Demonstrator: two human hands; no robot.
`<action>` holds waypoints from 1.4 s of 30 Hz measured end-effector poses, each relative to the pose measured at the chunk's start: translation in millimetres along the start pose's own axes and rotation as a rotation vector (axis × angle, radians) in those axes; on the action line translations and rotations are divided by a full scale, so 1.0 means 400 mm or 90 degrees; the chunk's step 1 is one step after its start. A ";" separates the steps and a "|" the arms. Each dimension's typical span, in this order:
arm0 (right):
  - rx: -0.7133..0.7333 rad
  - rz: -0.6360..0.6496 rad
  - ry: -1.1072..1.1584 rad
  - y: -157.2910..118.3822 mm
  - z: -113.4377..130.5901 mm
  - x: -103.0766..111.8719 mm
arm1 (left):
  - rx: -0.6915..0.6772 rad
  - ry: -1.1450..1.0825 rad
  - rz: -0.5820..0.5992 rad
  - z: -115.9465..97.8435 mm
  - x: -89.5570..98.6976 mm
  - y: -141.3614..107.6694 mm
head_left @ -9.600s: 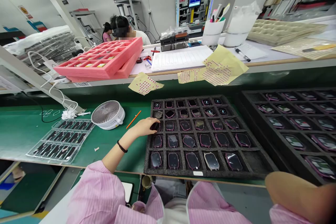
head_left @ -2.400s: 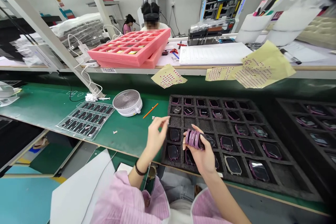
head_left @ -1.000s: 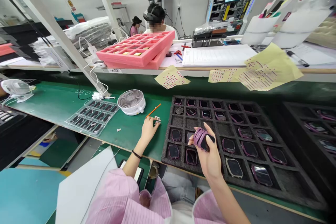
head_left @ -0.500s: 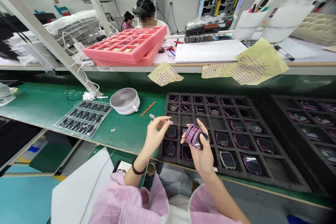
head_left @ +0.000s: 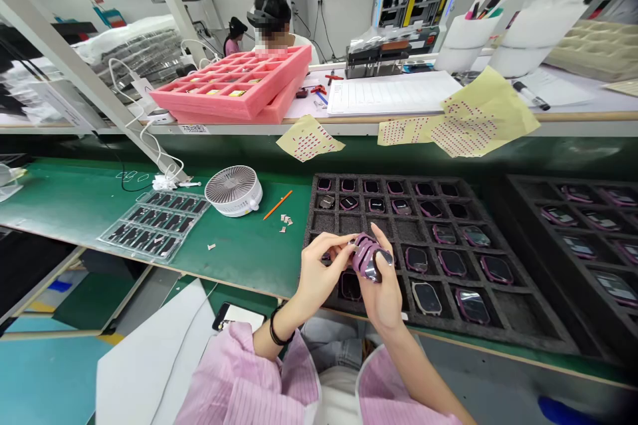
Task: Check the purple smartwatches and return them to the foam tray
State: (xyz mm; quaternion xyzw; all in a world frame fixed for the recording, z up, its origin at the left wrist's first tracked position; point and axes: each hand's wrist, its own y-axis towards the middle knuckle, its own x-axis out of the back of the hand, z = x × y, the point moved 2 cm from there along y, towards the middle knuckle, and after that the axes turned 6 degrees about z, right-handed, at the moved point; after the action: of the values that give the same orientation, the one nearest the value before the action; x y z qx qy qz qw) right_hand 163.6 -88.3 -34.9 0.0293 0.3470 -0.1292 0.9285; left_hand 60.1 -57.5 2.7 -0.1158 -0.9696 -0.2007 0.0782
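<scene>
Two hands [head_left: 347, 267] touch stacked, rounded purple watches [head_left: 367, 256].

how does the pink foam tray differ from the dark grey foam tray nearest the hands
The pink foam tray sits up on the shelf; the dark grey foam tray lies on the green bench.
The pink tray holds small yellow pieces; the dark grey one holds mostly purple-framed watches.
Both are divided into compartments.
</scene>
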 end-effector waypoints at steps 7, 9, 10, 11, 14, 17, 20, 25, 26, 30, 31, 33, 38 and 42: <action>0.027 -0.009 -0.039 -0.002 0.004 0.008 | -0.027 0.004 -0.007 0.007 -0.013 -0.007; 0.029 -0.007 -0.050 -0.002 0.001 0.012 | -0.027 0.007 0.009 0.013 -0.017 -0.008; 0.033 -0.010 -0.056 -0.003 0.000 0.014 | -0.025 0.017 0.011 0.015 -0.019 -0.010; 0.039 -0.015 -0.061 -0.004 -0.001 0.015 | -0.023 0.032 0.010 0.017 -0.021 -0.012; 0.066 -0.033 -0.071 -0.006 0.005 0.015 | 0.001 0.063 0.042 0.019 -0.026 -0.023; 0.098 -0.046 -0.066 -0.007 0.017 0.016 | 0.104 -0.048 0.188 0.021 -0.035 -0.032; 0.114 -0.044 -0.092 -0.008 0.024 0.023 | 0.207 -0.216 0.328 0.027 -0.039 -0.039; 0.073 -0.016 -0.100 -0.007 0.006 0.031 | 0.257 -0.302 0.358 0.042 -0.031 -0.045; 0.060 -0.015 -0.090 -0.005 0.000 0.030 | 0.260 -0.295 0.350 0.044 -0.027 -0.043; -0.026 -0.015 -0.049 0.006 -0.022 0.021 | 0.265 -0.189 0.435 0.053 0.012 -0.006; -0.045 -0.017 -0.044 0.010 -0.023 0.020 | 0.261 -0.136 0.470 0.061 0.032 0.009; -0.058 -0.019 -0.034 0.019 -0.017 0.021 | 0.213 0.024 0.446 0.089 0.091 0.042; -0.072 -0.009 0.022 0.036 0.023 0.037 | 0.072 0.623 0.176 0.210 0.269 0.072; -0.126 0.012 0.056 0.037 0.037 0.039 | 0.040 0.714 0.242 0.298 0.323 0.057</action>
State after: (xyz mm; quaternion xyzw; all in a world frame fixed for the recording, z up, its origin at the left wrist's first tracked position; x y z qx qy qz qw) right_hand 188.1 -79.6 -34.2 -0.0534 0.3984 -0.0845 0.9118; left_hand -70.6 36.2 -71.3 -0.1611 -0.7482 -0.1846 0.6165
